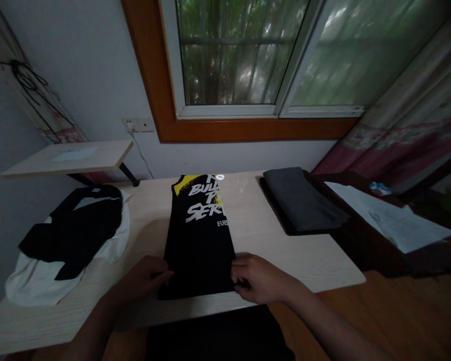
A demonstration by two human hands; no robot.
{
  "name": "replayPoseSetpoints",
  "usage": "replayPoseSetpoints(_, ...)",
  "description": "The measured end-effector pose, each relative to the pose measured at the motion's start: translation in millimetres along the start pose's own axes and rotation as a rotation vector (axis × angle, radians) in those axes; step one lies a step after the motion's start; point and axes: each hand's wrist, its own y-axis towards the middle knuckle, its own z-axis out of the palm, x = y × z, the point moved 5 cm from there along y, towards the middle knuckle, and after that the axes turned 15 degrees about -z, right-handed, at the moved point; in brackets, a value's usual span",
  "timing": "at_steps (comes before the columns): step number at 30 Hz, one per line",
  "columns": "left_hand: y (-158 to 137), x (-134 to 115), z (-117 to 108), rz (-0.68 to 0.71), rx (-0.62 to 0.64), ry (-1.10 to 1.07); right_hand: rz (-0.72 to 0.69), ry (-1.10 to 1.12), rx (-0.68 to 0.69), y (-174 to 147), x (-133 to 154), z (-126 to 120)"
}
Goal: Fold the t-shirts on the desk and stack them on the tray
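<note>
A black sleeveless shirt (199, 255) with white lettering and a yellow patch lies flat on the table, folded lengthwise into a narrow strip. Its lower end is close to the table's front edge. My left hand (148, 275) is closed at the shirt's lower left edge, with the fingertips on the fabric. At the lower right edge, my right hand (257, 276) pinches the cloth between thumb and fingers. The fold cuts off part of the printed words.
Black and white clothes (78, 225) lie heaped at the left under a small raised shelf (71, 158). Folded dark grey cloth (300, 200) rests at the back right of the pale wooden table (285, 255). Beyond it, a white sheet (391, 218) lies on dark furniture.
</note>
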Motion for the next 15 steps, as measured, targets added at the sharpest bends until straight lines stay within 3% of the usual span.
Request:
replayPoseSetpoints(4, 0, 1, -1, -0.054, 0.107, 0.012, -0.078, 0.050, 0.002, 4, -5, -6)
replayPoseSetpoints(6, 6, 3, -7, -0.102, 0.079, 0.025, -0.084, 0.032, -0.034, 10, -11, -13)
replayPoseSetpoints(11, 41, 8, -36, -0.198, -0.260, 0.108, -0.045, -0.091, -0.150, 35, -35, -28)
replayPoseSetpoints(15, 82, 13, -58, -0.270, -0.512, 0.163, -0.027, -0.174, -0.184, 65, -55, -24)
